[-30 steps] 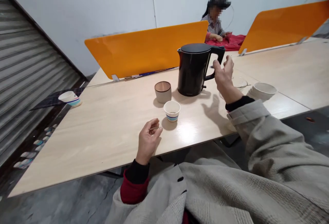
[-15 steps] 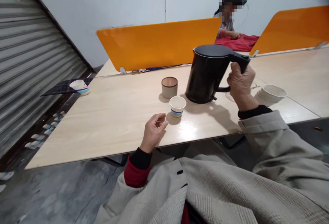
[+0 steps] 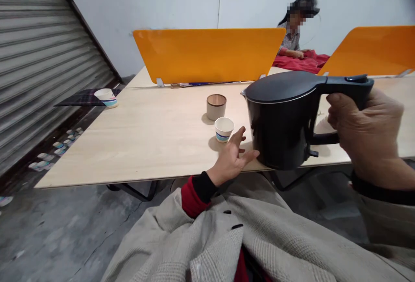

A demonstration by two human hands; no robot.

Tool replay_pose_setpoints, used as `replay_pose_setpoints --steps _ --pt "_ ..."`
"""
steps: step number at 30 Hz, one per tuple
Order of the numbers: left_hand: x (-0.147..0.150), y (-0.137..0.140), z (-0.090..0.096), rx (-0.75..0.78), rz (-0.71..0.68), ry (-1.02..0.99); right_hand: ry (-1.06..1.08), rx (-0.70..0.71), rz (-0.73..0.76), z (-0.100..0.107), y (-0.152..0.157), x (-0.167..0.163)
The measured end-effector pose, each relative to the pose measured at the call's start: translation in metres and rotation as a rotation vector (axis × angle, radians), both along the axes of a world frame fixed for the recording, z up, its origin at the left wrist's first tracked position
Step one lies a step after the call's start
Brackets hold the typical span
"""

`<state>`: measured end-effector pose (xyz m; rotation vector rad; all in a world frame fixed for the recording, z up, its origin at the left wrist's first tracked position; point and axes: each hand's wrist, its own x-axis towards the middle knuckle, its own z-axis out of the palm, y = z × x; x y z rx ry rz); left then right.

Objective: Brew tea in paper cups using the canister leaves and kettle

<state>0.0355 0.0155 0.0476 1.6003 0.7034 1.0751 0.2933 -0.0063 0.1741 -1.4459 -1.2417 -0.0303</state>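
Note:
My right hand (image 3: 369, 122) grips the handle of a black electric kettle (image 3: 280, 122), held up near the table's front edge with its lid down and its spout to the left. Fingers spread, my left hand (image 3: 231, 156) is beside the kettle's lower left side; whether they touch I cannot tell. Just beyond that hand a white paper cup (image 3: 223, 130) with blue stripes stands upright on the table. Behind it is a beige cup (image 3: 216, 107) with a brown rim. What the kettle contains is hidden.
The wooden table (image 3: 136, 135) has orange dividers (image 3: 210, 55) along its back. Another paper cup (image 3: 106, 97) stands at the left edge on dark cloth (image 3: 79, 97). Across the table a person (image 3: 293, 36) handles red fabric (image 3: 301, 62). The kettle mostly hides things at right.
The kettle in my right hand has come closer and to the right, higher off the table. My left hand has moved right toward it and its fingers have spread.

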Motion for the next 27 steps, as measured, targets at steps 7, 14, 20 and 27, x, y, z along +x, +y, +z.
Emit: replay_pose_setpoints --steps 7,14,20,27 --pt "0.033 -0.006 0.004 -0.115 -0.118 -0.229 -0.206 -0.124 -0.005 0.037 -0.016 -0.023" --pt "0.039 -0.017 -0.003 -0.238 -0.099 -0.300 -0.341 -0.239 0.076 0.053 -0.008 -0.035" --pt "0.044 -0.016 -0.011 -0.288 -0.112 -0.346 -0.404 -0.358 0.048 0.059 0.009 -0.042" --pt "0.046 -0.014 -0.018 -0.324 -0.095 -0.365 -0.479 -0.420 0.015 0.059 0.027 -0.041"
